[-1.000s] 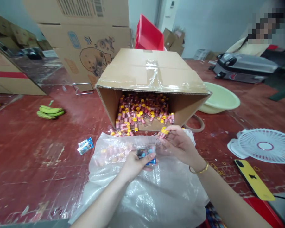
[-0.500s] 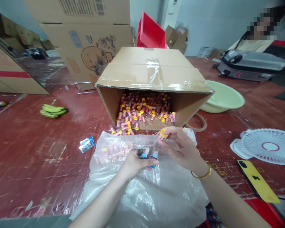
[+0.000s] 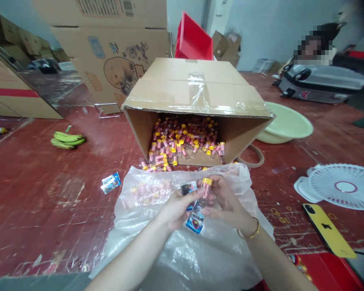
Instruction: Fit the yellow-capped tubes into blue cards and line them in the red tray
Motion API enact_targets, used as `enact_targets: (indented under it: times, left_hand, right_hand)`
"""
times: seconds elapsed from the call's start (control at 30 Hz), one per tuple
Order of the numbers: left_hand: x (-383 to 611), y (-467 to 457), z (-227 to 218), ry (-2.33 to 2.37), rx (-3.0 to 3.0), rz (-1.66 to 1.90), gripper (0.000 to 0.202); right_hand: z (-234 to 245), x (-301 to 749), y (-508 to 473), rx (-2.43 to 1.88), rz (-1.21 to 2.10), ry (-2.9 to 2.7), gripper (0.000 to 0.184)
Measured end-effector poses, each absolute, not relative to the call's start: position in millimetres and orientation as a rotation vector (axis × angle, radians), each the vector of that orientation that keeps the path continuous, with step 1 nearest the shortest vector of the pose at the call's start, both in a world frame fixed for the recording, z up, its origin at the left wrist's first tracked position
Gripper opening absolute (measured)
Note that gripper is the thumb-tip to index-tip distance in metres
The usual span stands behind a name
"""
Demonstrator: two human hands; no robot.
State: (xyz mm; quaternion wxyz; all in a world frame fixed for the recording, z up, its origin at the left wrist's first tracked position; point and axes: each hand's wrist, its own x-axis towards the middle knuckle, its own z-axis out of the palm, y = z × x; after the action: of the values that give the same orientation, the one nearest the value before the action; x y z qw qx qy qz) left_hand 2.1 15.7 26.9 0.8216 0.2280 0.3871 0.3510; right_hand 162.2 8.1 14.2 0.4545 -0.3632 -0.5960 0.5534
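Small blue printed packets (image 3: 195, 222) are gripped in my left hand (image 3: 175, 209), over the translucent plastic sheet or bag. A small clear bottle with a yellow cap and pink label (image 3: 206, 188) stands upright between my two hands. My right hand (image 3: 229, 208) is curled round the bottle from the right, and my left thumb reaches across to it. The bottle's lower part overlaps the packets, so its base is hard to make out. Ahead, an open cardboard box (image 3: 197, 91) lies on its side with many similar bottles (image 3: 182, 141) inside and spilling out its front.
Two blue packets (image 3: 111, 183) and bananas (image 3: 67, 139) lie on the red floor at left. To the right are a pale green basin (image 3: 286, 125), a white round fan grille (image 3: 346, 178) and a yellow phone (image 3: 329, 230). Behind, a person bends over a grey suitcase (image 3: 327, 83).
The bottle and my right hand have come down and closer to my left hand. My left thumb has moved up to the bottle, and the packets' lower end shows more.
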Motion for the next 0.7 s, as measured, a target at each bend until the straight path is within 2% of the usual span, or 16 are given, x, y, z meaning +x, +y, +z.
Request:
enact_targets:
  times: [0.07,0.2,0.37,0.53,0.7]
  left_hand:
    - [6,17,27,0.826,0.491,0.736,0.046]
    - [11,16,28,0.842,0.514,0.714,0.048]
    - [5,16,26,0.821,0.630,0.642,0.047]
    - [-9,16,12,0.915,0.852,0.634,0.037]
    - [-13,15,9,1.004,0.809,0.654,0.036]
  right_hand:
    - [13,163,3,-0.942,1.287,-1.445,0.050]
    - [16,168,6,-1.036,1.199,-1.309,0.022]
    - [17,174,14,-1.117,1.196,-1.219,0.025]
    - [12,176,17,-1.113,1.201,-1.109,0.025]
    - [11,179,17,-1.105,1.258,-1.043,0.022]
